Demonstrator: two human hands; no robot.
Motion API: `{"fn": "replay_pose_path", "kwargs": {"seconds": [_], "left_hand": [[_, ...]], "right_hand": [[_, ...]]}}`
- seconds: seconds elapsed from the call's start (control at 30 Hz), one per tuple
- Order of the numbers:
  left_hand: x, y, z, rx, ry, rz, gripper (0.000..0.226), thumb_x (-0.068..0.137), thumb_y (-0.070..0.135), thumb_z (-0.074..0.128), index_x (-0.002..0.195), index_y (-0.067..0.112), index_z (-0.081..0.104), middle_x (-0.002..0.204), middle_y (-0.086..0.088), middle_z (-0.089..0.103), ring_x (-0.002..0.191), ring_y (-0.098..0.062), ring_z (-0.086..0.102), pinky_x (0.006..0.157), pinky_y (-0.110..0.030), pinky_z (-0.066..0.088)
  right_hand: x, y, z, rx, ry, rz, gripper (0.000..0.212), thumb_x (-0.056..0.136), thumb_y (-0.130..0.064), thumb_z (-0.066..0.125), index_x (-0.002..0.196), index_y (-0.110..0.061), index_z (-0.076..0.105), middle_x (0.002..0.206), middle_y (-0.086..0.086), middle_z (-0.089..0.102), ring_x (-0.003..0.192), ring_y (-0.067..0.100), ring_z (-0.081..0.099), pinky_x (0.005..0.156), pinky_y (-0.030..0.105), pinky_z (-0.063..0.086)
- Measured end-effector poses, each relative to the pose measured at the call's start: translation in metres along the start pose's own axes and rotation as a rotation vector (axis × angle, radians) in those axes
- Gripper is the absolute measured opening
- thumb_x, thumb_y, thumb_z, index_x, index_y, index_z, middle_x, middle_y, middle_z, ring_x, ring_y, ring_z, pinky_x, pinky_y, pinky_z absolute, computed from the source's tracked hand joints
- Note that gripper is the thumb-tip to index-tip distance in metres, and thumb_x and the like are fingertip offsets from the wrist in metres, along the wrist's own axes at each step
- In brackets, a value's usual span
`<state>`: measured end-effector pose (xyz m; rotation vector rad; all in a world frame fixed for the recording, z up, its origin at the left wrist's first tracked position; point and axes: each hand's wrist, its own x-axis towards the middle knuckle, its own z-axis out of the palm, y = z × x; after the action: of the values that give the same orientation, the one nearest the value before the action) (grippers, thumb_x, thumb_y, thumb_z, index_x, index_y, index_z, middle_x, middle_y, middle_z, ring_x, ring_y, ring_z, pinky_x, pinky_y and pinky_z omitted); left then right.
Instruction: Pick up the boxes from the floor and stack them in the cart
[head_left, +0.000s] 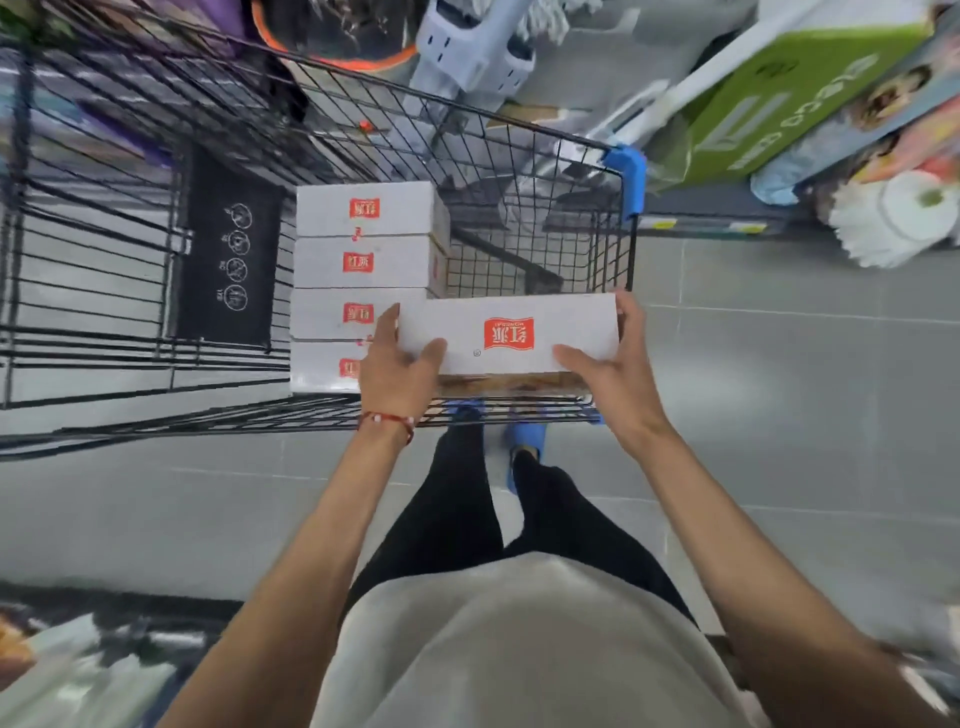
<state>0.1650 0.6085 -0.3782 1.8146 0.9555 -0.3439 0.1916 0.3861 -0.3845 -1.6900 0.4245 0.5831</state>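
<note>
Both hands, left (400, 364) and right (608, 353), grasp box (509, 332) ends over cart (631, 244) | risk: box catches rim; tilts, topples row (363, 262)

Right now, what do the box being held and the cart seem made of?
Box: probably cardboard, with a smooth white coating, crisp folded edges and a printed red label. Cart: apparently metal wire with dark paint, in a thin welded grid. Its blue corner guard looks like plastic.

Bright, even, diffuse light; grey floor tiles (779, 415) right of the shopping cart (626, 171) uniformly lit. Cart's near end sharp; its left side bends and smears; goods (779, 88) beyond it motion-blurred.
</note>
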Motion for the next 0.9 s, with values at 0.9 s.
{"fn": "replay_pose_path", "kwargs": {"seconds": [0.9], "left_hand": [[0.103,-0.085,0.061,0.361,-0.083,-0.300,0.067,0.079,0.008,0.071,0.141,0.022,0.051,0.128,-0.010,0.063,0.120,-0.031,0.061,0.108,-0.042,0.048]], "right_hand": [[0.090,0.093,0.030,-0.317,-0.038,0.396,0.092,0.093,0.006,0.067,0.160,-0.022,0.010,0.134,0.009,0.047,0.116,0.023,0.053,0.075,0.015,0.056]]}}
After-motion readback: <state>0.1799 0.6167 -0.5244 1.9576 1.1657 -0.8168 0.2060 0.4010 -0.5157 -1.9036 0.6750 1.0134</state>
